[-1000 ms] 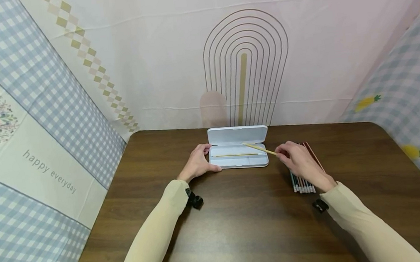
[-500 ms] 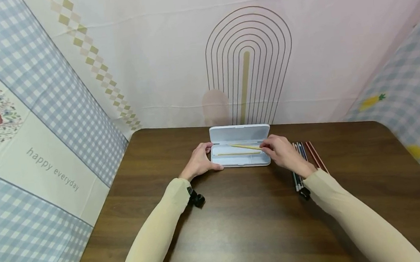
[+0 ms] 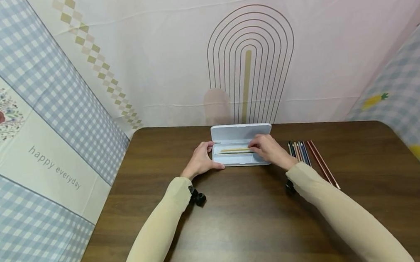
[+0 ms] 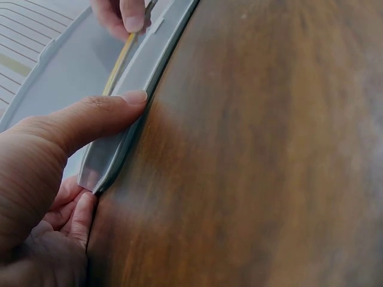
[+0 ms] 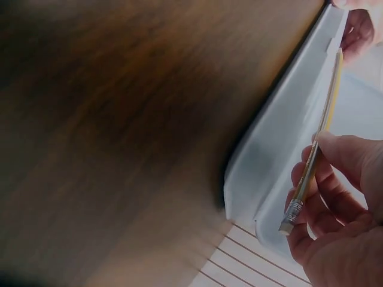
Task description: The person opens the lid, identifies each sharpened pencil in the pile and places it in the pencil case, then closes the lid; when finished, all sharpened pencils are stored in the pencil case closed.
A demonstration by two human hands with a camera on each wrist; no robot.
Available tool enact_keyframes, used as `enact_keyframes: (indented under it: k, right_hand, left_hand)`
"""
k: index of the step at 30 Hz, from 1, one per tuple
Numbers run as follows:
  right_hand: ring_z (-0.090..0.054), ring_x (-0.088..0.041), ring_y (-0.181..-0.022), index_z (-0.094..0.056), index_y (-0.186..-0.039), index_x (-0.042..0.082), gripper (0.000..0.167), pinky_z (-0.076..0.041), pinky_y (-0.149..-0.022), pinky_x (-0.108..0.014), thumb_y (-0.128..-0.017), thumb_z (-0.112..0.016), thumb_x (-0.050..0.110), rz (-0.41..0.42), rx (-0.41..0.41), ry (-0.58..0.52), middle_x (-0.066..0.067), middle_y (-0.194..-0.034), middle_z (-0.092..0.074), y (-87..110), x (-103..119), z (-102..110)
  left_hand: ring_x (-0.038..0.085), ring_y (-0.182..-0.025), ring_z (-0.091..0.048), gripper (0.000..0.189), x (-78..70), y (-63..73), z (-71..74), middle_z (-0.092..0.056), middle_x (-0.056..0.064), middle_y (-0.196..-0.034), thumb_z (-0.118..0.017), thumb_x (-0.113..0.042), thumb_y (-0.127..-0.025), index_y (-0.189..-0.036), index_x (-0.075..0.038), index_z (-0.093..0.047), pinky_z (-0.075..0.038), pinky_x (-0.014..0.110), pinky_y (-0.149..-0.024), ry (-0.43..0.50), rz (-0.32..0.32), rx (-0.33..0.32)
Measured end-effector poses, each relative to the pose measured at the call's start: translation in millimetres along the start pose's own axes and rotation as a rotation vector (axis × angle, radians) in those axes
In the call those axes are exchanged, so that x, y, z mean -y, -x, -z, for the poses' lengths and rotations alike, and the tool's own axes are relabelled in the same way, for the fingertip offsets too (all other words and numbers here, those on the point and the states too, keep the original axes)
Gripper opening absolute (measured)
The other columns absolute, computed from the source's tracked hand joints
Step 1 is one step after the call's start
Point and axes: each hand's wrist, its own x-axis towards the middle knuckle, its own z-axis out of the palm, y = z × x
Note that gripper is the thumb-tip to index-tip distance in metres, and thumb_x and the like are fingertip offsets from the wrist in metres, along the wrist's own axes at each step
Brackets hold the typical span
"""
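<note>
Surface [image 3: 237, 228] of brown wood carries an open white case [image 3: 235, 158]. Loose pencils [image 3: 304, 151] lie right of the case. The left hand [image 3: 199, 160] holds the case's left end, thumb on the near edge; the right hand [image 3: 270, 148] has a narrow grip, pinching a yellow pencil [image 5: 306, 176] over the case.

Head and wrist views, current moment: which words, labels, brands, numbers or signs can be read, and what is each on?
"happy everyday": white band of the blue-checked cloth at the head view's left.
Yellow pencil in the right hand: any print is too blurred to read.
Loose pencils: too small to read.
Pencil case: no text visible.
</note>
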Motion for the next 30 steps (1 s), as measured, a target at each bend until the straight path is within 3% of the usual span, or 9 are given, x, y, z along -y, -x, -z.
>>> enact_keyframes:
  k: [14,23,30]
  right_hand:
    - [-0.075,-0.032,-0.089,-0.082,-0.102,-0.006,0.010,-0.066,-0.082,-0.048,-0.098,-0.074,-0.004,-0.065,0.026,-0.005,-0.021,-0.098,-0.079,-10.3,-2,-13]
    - [-0.077,-0.028,-0.092,-0.084,-0.106,-0.004,0.014,-0.067,-0.087,-0.047,-0.100,-0.071,-0.003,-0.119,0.110,0.018,-0.021,-0.106,-0.083,-17.3,0,-11]
    - [-0.077,-0.033,-0.097,-0.084,-0.102,-0.004,0.015,-0.066,-0.092,-0.050,-0.099,-0.070,-0.006,-0.084,0.109,0.057,-0.021,-0.104,-0.082,-19.1,3,-13]
  left_hand:
    - [0.033,-0.146,-0.058,0.096,-0.4,-0.5,-0.3,-0.057,0.017,-0.152,-0.102,-0.023,-0.074,-0.154,-0.002,-0.052,-0.048,0.043,-0.126,-0.006,-0.005,0.005]
    - [0.033,-0.146,-0.057,0.097,0.3,-0.5,0.3,-0.056,0.017,-0.153,-0.102,-0.023,-0.073,-0.154,-0.002,-0.052,-0.048,0.043,-0.127,0.006,0.002,0.000]
    - [0.033,-0.146,-0.058,0.097,0.2,-0.3,0.6,-0.056,0.018,-0.154,-0.102,-0.022,-0.073,-0.154,-0.001,-0.052,-0.048,0.043,-0.126,0.006,0.003,0.002]
